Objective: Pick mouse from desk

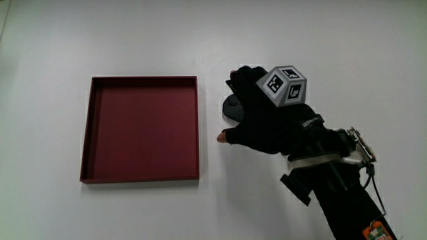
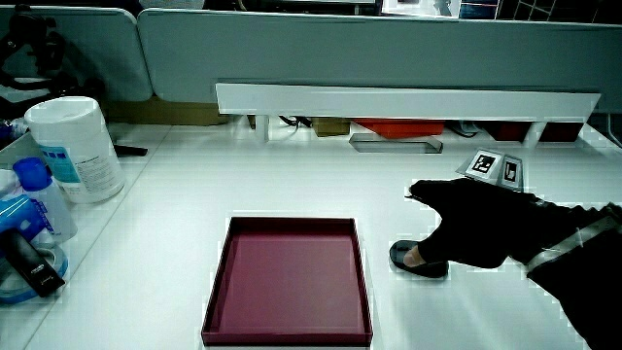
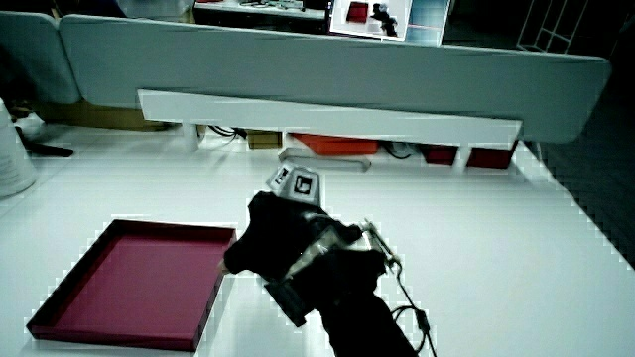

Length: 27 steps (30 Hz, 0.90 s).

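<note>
A dark mouse (image 1: 230, 109) lies on the white table beside a shallow dark-red tray (image 1: 143, 80). The gloved hand (image 1: 263, 120) with the patterned cube (image 1: 283, 85) is over the mouse and covers most of it. In a side view the mouse (image 2: 413, 262) rests on the table under the hand (image 2: 476, 233), whose fingers stretch forward above it, while the bare thumb tip lies against the mouse's side. The hand (image 3: 283, 238) hides the mouse in a side view, next to the tray (image 3: 129, 226).
At the table's edge beside the tray (image 2: 292, 222) stand a white canister (image 2: 73, 146), a blue-capped bottle (image 2: 39, 199) and a black object (image 2: 29, 262). A low white shelf (image 2: 408, 97) runs along the grey partition.
</note>
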Tool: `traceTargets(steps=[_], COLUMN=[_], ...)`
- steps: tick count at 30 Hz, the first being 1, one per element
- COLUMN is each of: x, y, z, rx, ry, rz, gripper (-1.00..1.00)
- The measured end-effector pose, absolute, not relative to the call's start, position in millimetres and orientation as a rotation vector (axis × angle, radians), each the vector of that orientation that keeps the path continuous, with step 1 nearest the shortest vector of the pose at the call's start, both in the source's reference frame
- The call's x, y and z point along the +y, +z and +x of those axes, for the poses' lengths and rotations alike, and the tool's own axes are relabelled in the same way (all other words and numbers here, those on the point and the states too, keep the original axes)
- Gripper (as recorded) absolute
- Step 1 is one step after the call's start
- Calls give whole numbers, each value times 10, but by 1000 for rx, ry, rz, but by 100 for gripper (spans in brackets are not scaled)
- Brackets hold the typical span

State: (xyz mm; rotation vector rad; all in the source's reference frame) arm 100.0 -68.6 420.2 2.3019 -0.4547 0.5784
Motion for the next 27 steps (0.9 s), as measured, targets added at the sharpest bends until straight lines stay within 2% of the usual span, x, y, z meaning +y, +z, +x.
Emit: traceTargets(steps=[15,27], x=[-858,-867], y=[5022,5306], z=[1241,1290], rx=[-200,-137], ry=[451,412], rz=[2228,2193], gripper=[0,0])
